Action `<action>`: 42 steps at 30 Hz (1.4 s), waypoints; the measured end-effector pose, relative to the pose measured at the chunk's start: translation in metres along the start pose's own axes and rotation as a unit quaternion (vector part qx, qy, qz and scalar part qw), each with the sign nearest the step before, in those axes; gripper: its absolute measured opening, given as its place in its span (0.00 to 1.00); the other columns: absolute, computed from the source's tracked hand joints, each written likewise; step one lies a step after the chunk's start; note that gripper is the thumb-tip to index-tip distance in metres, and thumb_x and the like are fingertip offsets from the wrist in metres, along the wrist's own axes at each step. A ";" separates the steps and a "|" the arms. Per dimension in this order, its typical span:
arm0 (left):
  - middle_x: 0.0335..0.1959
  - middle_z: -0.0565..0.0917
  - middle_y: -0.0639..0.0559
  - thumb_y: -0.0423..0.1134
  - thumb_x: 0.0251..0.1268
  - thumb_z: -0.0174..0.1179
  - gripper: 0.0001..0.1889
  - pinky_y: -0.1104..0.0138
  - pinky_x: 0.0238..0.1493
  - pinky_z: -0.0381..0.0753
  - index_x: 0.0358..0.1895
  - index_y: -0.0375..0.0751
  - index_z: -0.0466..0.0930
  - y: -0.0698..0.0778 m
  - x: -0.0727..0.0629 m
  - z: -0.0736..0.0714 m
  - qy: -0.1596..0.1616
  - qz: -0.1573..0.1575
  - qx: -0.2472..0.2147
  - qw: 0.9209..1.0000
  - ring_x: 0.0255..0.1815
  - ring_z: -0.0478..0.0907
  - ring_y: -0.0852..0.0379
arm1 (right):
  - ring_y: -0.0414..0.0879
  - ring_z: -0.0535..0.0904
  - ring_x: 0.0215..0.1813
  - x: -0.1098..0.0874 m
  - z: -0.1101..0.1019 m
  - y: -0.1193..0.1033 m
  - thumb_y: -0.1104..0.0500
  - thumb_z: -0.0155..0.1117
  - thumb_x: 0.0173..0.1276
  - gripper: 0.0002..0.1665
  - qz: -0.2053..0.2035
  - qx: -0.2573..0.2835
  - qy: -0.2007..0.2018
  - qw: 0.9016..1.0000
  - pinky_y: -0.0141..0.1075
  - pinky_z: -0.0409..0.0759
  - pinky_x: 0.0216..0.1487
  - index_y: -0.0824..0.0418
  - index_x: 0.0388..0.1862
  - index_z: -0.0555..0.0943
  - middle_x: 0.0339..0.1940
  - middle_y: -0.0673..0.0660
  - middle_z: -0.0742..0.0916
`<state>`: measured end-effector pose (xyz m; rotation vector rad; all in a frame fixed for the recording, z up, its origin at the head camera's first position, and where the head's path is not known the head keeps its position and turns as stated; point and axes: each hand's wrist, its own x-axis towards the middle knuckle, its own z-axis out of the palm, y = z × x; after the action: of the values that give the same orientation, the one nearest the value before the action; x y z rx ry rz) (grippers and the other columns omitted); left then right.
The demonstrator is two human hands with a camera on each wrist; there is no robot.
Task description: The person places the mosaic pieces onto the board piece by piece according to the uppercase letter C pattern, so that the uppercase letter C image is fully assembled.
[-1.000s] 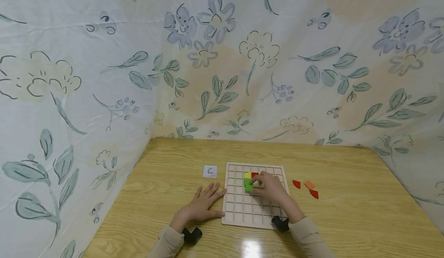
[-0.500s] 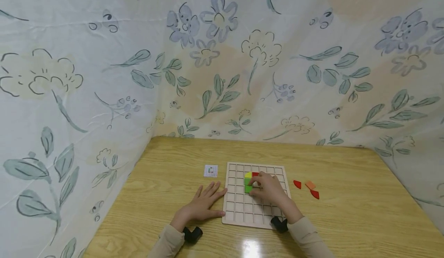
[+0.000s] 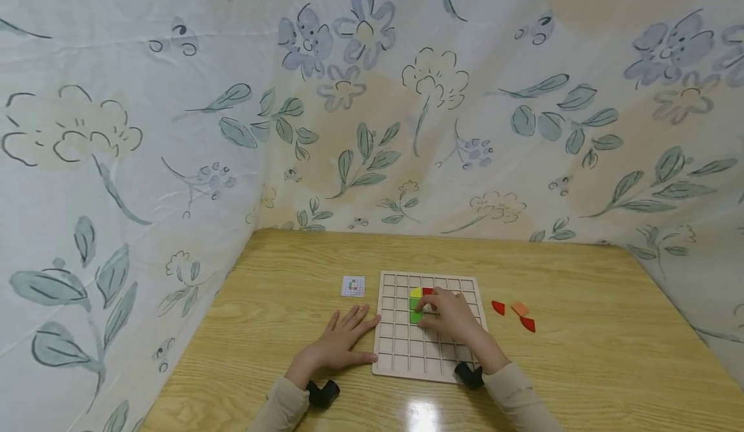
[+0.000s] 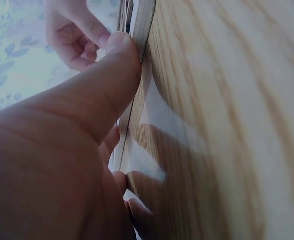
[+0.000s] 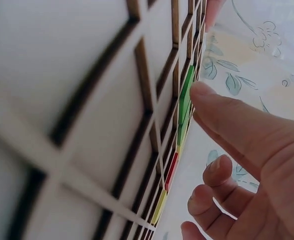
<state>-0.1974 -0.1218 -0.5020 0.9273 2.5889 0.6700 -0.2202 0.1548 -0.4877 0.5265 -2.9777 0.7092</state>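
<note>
A wooden grid board (image 3: pixel 401 349) lies on the table. My right hand (image 3: pixel 456 319) is over its middle, with thumb and index finger at the edges of a green square tile (image 3: pixel 415 318). In the right wrist view the thumb touches that green tile (image 5: pixel 185 97), which stands slightly proud of the grid. Another green tile (image 3: pixel 413 303), a yellow quarter-round tile (image 3: pixel 415 292) and a red tile (image 3: pixel 427 291) sit in cells beyond it. My left hand (image 3: pixel 337 348) rests flat on the table, fingers spread, thumb and a fingertip against the board's left edge.
A small printed pattern card (image 3: pixel 352 286) lies left of the board. To the right are two red quarter-round tiles (image 3: pixel 498 307) and an orange square tile (image 3: pixel 520 309). Floral cloth (image 3: pixel 372 128) hangs behind the table and along its sides.
The green tile under my right hand has turned from askew to lined up with its cell. Both hands have hardly moved.
</note>
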 end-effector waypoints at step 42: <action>0.75 0.44 0.44 0.59 0.63 0.52 0.39 0.41 0.69 0.32 0.73 0.50 0.50 0.001 0.004 -0.003 0.004 0.008 -0.011 1.000 0.75 0.36 0.43 | 0.42 0.64 0.27 -0.032 -0.043 0.059 0.57 0.70 0.55 0.12 0.030 0.046 0.037 0.998 0.32 0.59 0.27 0.54 0.40 0.84 0.25 0.51 0.74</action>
<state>-0.2010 -0.1197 -0.4997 0.9403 2.5785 0.7050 -0.2118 0.2338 -0.4782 0.4073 -2.9151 0.8533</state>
